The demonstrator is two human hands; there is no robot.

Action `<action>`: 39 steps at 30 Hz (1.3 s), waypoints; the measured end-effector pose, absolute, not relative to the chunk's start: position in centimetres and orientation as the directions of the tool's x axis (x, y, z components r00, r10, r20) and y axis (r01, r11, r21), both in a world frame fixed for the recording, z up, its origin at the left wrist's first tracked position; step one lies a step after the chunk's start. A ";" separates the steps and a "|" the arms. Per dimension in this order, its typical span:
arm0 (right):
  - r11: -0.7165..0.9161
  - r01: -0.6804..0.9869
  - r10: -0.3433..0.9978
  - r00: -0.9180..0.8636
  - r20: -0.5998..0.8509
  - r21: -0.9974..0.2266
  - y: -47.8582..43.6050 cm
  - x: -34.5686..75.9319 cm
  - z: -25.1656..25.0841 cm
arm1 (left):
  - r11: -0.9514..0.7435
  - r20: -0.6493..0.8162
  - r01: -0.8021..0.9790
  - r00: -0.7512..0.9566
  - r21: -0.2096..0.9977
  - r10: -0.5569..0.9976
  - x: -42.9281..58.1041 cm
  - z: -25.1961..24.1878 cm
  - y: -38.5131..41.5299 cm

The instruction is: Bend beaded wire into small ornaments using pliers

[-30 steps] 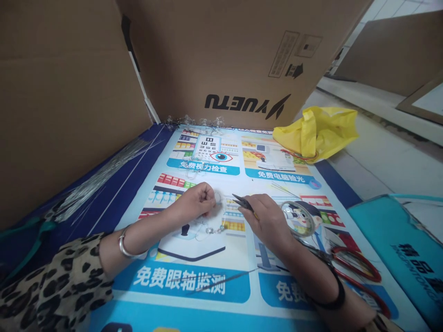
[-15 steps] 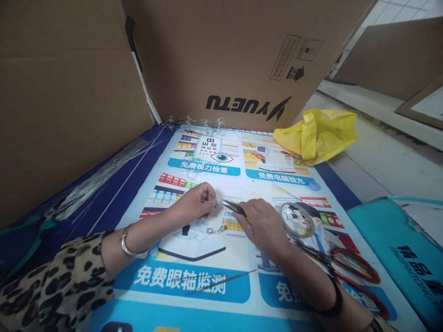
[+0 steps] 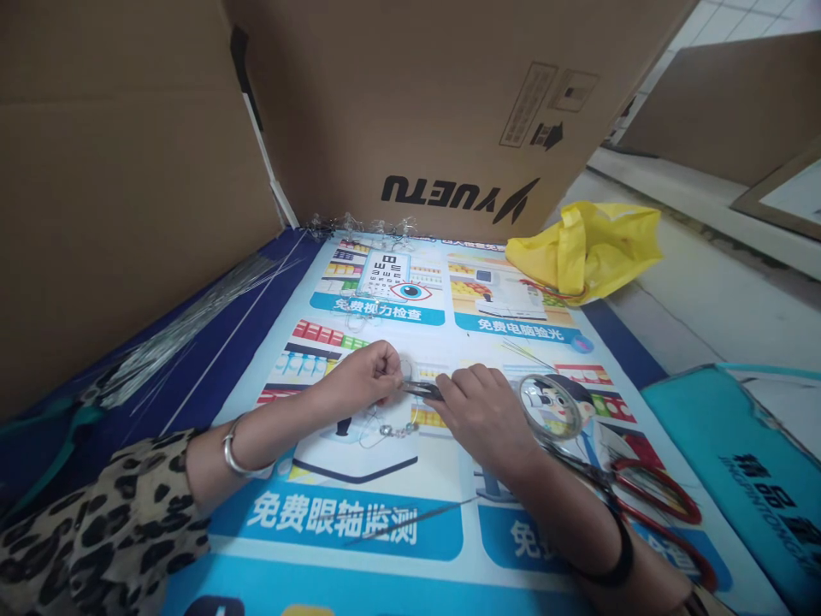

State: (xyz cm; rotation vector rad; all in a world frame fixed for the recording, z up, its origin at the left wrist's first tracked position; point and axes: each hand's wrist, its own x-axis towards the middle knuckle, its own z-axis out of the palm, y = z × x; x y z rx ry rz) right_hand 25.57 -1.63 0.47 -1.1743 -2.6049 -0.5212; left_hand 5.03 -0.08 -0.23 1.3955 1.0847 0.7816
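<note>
My left hand (image 3: 378,373) is pinched round thin wire at the middle of the printed sheet. A loop of this wire with several clear beads (image 3: 398,429) hangs below the fingers. My right hand (image 3: 484,415) is closed round dark, pointed tweezers (image 3: 423,390), whose tips touch or nearly touch the wire at my left fingertips. Whether the tips grip the wire is too small to tell. Right of my right hand lies a roll of clear tape (image 3: 550,407), with red-handled scissors (image 3: 654,492) below it.
Cardboard walls (image 3: 398,103) stand at the left and back. A bundle of wires (image 3: 186,321) lies at the left near a teal-handled tool (image 3: 64,436). Beaded wire pieces (image 3: 350,226) line the back edge. A yellow bag (image 3: 587,252) and a teal bag (image 3: 737,462) are at the right.
The tweezers have turned flatter, and their tips have moved left and slightly down to my left fingertips. The beaded loop has shifted very slightly.
</note>
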 end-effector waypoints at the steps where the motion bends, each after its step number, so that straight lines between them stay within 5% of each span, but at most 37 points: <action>1: 0.616 0.751 0.668 -0.657 0.349 0.236 -1.6 25.6 0.6 | 0.075 -0.132 0.172 0.353 0.982 0.926 5.0 -0.2 -0.1; 9: 0.621 0.724 0.638 -0.690 0.342 0.300 -1.6 25.8 0.8 | 0.123 -0.187 0.187 0.375 0.975 0.908 5.0 0.6 -0.1; 39: 0.660 0.720 0.614 -0.681 0.400 0.214 -1.7 25.8 -0.3 | 0.278 -0.302 0.118 0.407 0.953 0.862 5.0 1.8 -0.5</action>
